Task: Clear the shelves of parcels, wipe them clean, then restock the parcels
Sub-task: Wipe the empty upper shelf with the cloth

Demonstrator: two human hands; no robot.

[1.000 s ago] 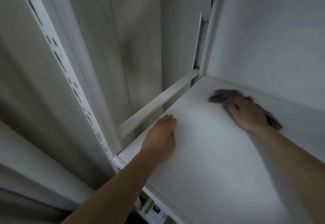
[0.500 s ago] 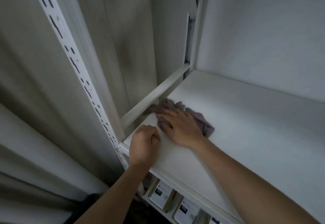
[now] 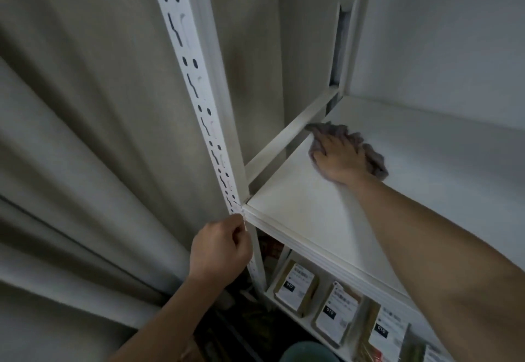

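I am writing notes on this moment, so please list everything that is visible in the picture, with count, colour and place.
shelf board: one, white, bare, at centre right
cloth: one, grey-purple, on the board near its left rear edge
slotted upright: one, white, at the front left corner of the rack
parcels: at least three, brown with white labels, on the lower shelf
curtain: beige, left of the rack
right hand: one, presses flat on the cloth
left hand: one, grips the upright below the board
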